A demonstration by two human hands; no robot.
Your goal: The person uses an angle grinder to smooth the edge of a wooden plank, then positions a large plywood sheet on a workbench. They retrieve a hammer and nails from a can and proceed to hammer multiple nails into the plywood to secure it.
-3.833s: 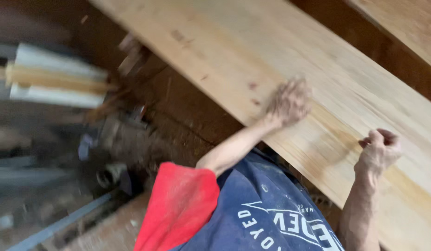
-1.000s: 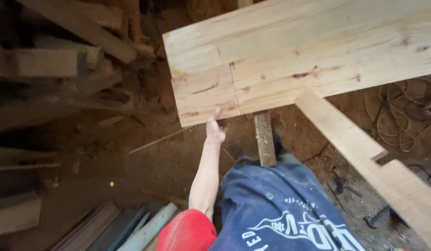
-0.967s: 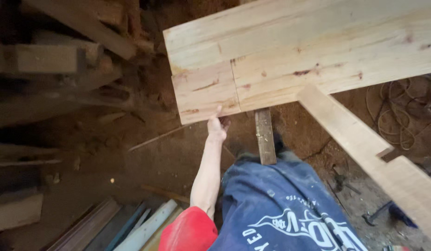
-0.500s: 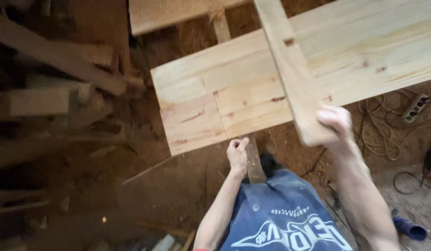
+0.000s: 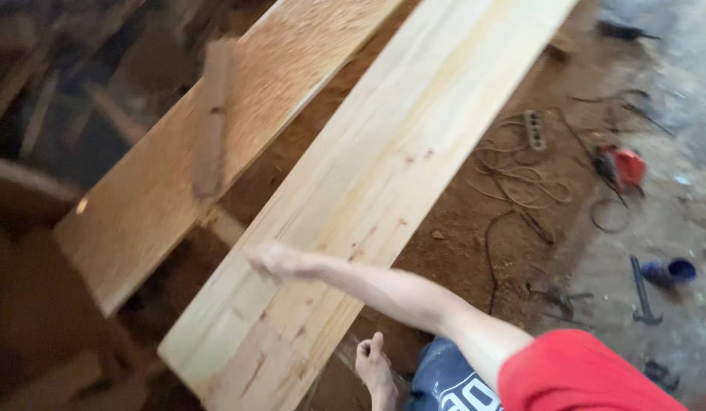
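Now our view has swung: the pale board (image 5: pixel 383 183) that lay crosswise half a second ago runs diagonally from lower left to upper right. Our right hand (image 5: pixel 280 261), which then gripped a narrow batten, reaches across the board's near end, blurred, so we cannot tell whether its fingers are curled or loose. Our left hand (image 5: pixel 374 367) sits just off the board's lower edge, fingers loosely bent, grasping nothing. A second plank (image 5: pixel 178 167) lies left, apart, with a dark gap between. Right of the board, open dirt floor holds cables (image 5: pixel 520 179), a red tool (image 5: pixel 623 167) and a hammer (image 5: pixel 643 293).
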